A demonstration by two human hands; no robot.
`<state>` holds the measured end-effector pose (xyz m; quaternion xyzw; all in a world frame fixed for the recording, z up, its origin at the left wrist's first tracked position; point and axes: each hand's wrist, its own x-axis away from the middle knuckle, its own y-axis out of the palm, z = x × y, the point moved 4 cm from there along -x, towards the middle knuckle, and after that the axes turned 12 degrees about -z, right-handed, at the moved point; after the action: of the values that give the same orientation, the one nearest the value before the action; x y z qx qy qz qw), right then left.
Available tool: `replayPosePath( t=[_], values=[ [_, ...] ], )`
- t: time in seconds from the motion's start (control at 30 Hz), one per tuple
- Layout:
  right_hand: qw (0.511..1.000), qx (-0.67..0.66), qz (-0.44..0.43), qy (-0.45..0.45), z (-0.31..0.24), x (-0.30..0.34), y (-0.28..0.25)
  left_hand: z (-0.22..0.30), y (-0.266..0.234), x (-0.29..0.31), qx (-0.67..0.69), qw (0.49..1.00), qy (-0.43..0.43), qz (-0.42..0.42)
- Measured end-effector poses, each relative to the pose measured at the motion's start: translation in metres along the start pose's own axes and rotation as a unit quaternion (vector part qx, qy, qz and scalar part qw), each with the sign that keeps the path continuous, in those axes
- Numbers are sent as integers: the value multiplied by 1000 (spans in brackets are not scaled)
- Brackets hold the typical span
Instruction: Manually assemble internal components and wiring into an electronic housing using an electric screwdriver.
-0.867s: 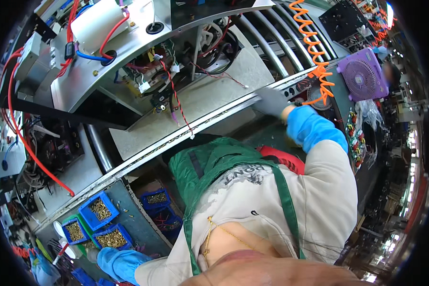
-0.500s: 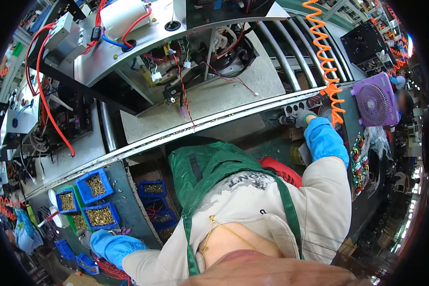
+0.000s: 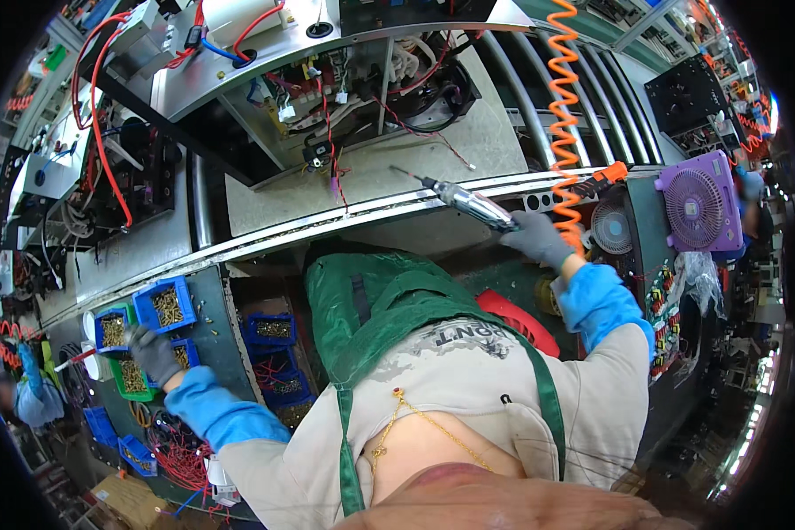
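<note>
Fingers of our right hand [image 3: 539, 240] wrap a silver powered screwdriver [image 3: 473, 206], held over the white rail [image 3: 278, 237]. Our left hand [image 3: 153, 355] is at the blue bins [image 3: 189, 300]; we cannot tell its fingers' spread.

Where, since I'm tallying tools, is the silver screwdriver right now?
In the head view, just right of centre, the silver screwdriver is in the right hand, left of the coiled orange hose.
</note>
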<state>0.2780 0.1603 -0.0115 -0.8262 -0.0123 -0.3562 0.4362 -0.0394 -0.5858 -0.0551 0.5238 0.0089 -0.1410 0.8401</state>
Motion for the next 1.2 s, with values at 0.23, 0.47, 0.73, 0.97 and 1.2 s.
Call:
replayPosePath(
  t=[0.23,0.47,0.73,0.97,1.2],
  values=[
    [938,-326,-105,58,-49,-59,84,-214,115,3,70,987,-86,116],
    [999,-28,27,17,-120,-100,63,-303,146,-16,11,978,-186,99],
    [627,-728,-252,-116,-81,-57,77,-385,183,-58,113,937,-327,44],
    [730,-616,-214,-203,-127,20,42,-437,200,-77,-155,899,-409,31],
    [817,-512,-155,-217,-131,13,48,-462,228,-80,-146,889,-434,23]
  ],
)
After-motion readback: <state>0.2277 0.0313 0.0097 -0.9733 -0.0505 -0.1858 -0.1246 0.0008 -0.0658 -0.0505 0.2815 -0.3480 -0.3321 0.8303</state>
